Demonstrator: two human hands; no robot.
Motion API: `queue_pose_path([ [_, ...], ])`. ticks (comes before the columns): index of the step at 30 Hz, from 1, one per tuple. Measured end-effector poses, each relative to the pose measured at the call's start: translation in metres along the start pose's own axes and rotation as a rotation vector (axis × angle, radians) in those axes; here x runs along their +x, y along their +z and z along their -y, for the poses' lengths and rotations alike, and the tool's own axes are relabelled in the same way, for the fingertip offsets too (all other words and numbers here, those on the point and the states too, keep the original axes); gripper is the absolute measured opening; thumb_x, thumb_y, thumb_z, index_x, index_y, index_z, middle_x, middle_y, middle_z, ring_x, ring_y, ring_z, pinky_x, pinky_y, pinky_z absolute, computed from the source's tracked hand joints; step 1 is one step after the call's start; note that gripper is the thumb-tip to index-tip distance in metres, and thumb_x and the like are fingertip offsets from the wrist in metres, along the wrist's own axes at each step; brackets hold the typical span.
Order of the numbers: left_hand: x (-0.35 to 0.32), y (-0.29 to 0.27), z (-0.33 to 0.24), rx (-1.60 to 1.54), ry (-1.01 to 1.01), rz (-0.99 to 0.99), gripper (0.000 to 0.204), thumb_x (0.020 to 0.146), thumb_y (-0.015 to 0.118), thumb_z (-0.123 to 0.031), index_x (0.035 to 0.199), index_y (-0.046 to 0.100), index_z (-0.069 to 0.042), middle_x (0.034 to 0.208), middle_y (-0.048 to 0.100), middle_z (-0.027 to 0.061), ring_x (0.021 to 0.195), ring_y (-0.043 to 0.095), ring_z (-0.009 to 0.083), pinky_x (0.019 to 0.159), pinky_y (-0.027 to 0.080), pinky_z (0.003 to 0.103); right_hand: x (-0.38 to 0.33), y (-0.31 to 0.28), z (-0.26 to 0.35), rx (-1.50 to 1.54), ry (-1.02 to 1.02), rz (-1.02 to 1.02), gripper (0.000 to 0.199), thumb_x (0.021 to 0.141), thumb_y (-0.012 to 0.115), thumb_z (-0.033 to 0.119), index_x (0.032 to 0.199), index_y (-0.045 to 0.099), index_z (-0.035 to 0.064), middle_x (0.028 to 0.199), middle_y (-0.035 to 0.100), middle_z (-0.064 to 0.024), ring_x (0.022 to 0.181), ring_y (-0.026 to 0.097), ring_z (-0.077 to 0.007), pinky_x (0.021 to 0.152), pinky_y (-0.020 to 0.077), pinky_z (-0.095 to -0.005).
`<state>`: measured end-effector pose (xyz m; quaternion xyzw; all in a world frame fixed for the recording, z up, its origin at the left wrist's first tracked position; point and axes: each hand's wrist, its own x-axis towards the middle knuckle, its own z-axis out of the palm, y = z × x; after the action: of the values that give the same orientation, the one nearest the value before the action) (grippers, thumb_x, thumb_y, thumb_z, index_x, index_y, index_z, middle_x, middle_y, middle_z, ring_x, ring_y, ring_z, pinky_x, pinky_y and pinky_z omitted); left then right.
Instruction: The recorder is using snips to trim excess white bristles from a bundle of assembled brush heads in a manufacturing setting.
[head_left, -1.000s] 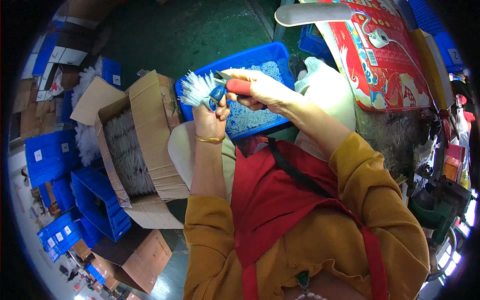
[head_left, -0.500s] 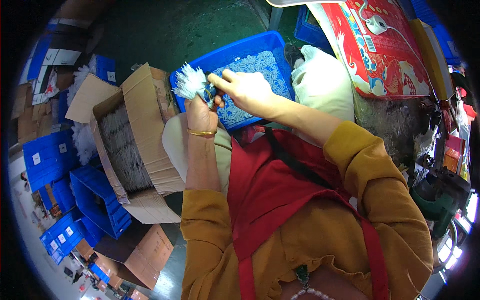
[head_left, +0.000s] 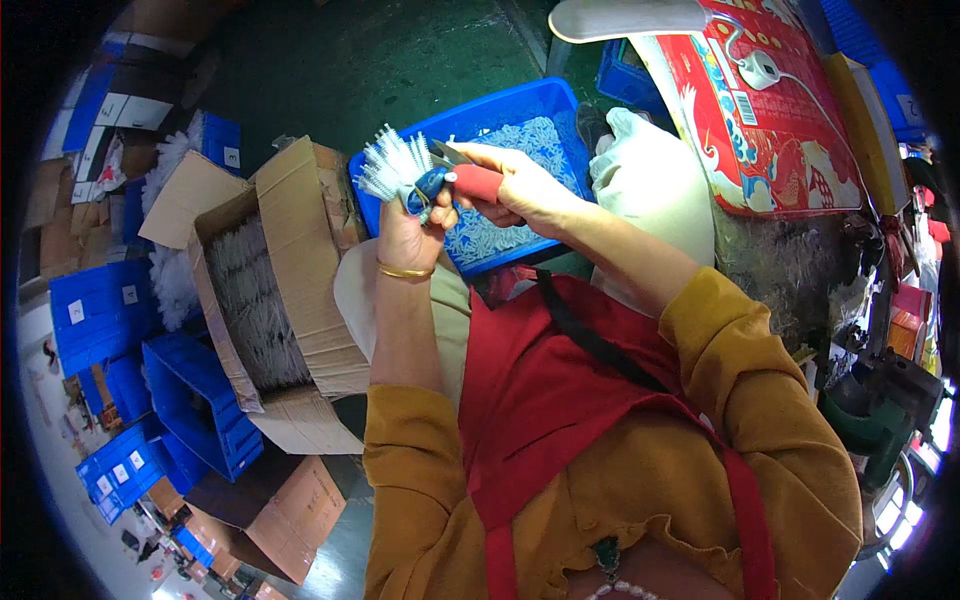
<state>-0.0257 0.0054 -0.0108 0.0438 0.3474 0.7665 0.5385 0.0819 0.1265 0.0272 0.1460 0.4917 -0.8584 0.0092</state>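
Observation:
My left hand (head_left: 412, 232) is closed round a bundle of small white bristle brushes (head_left: 390, 168), their tips fanning up and to the left. Something dark blue (head_left: 431, 182) shows at the bundle's near end, by my left thumb. My right hand (head_left: 525, 185) grips a red-handled cutting tool (head_left: 474, 183) with short metal jaws, held against the bundle's right side. I cannot make out whether its jaws touch a brush. Beneath both hands stands a blue plastic bin (head_left: 548, 92), with many small white bristly pieces (head_left: 505, 148) lying inside.
At my left stands an open cardboard box (head_left: 310, 215) packed with thin white brushes (head_left: 262, 300). Blue crates (head_left: 200, 400) are beyond it. A red patterned sheet (head_left: 770, 130) lies at the upper right, with a white cable. A green machine (head_left: 880, 410) is at the right.
The red-handled cutting tool now shows in my right hand; earlier only fingers were visible at the bundle. The whole view has shifted slightly. My left hand still holds the brushes.

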Motion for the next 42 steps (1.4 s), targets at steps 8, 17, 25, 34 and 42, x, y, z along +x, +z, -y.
queue_pose_path([
  [8, 0.002, 0.001, 0.003, -0.226, -0.018, -0.054, 0.029, 0.080, 0.041, -0.026, 0.085, 0.053, -0.001, 0.058, 0.048, 0.0069, 0.045, 0.041, 0.0111, 0.045, 0.035, 0.026, 0.009, 0.001, 0.004, -0.171, -0.100, -0.227, 0.021, 0.071, 0.060, 0.021, 0.084, 0.051, 0.0072, 0.056, 0.043, 0.0035, 0.041, 0.034, -0.0022, 0.036, 0.0239, -0.0178],
  [17, -0.003, 0.004, 0.007, -0.112, 0.028, 0.109, 0.027, 0.082, 0.038, -0.025, 0.094, 0.050, -0.004, 0.060, 0.047, 0.0083, 0.042, 0.039, 0.0098, 0.040, 0.034, 0.024, 0.015, -0.009, 0.000, 0.114, 0.021, -0.023, 0.016, 0.066, 0.066, 0.018, 0.069, 0.051, 0.0115, 0.047, 0.037, 0.0060, 0.036, 0.026, -0.0022, 0.036, 0.0167, -0.0187],
  [25, -0.010, 0.020, -0.002, 0.120, 0.074, 0.000, 0.019, 0.080, 0.039, -0.011, 0.095, 0.047, -0.003, 0.059, 0.046, 0.0103, 0.040, 0.038, 0.0097, 0.035, 0.032, 0.024, 0.015, -0.010, -0.009, 0.381, 0.003, 0.078, 0.015, 0.071, 0.061, 0.014, 0.067, 0.046, 0.0119, 0.050, 0.033, 0.0078, 0.038, 0.024, -0.0016, 0.036, 0.0163, -0.0175],
  [34, 0.000, 0.022, 0.009, 0.283, 0.126, -0.175, 0.012, 0.079, 0.039, -0.003, 0.084, 0.049, -0.001, 0.056, 0.046, 0.0053, 0.037, 0.034, 0.0060, 0.032, 0.025, 0.018, 0.028, -0.011, -0.008, -0.215, -0.296, -0.353, 0.017, 0.068, 0.064, 0.020, 0.074, 0.055, 0.0081, 0.056, 0.045, 0.0047, 0.042, 0.033, -0.0025, 0.039, 0.0231, -0.0181],
  [42, 0.003, 0.021, 0.013, 0.260, 0.258, -0.259, 0.016, 0.080, 0.043, -0.010, 0.076, 0.052, 0.003, 0.062, 0.053, 0.0128, 0.040, 0.041, 0.0092, 0.035, 0.031, 0.022, 0.024, -0.012, -0.002, -0.349, -0.243, -0.436, 0.018, 0.065, 0.061, 0.017, 0.071, 0.056, 0.0008, 0.064, 0.055, -0.0058, 0.061, 0.048, -0.0122, 0.057, 0.0374, -0.0250],
])
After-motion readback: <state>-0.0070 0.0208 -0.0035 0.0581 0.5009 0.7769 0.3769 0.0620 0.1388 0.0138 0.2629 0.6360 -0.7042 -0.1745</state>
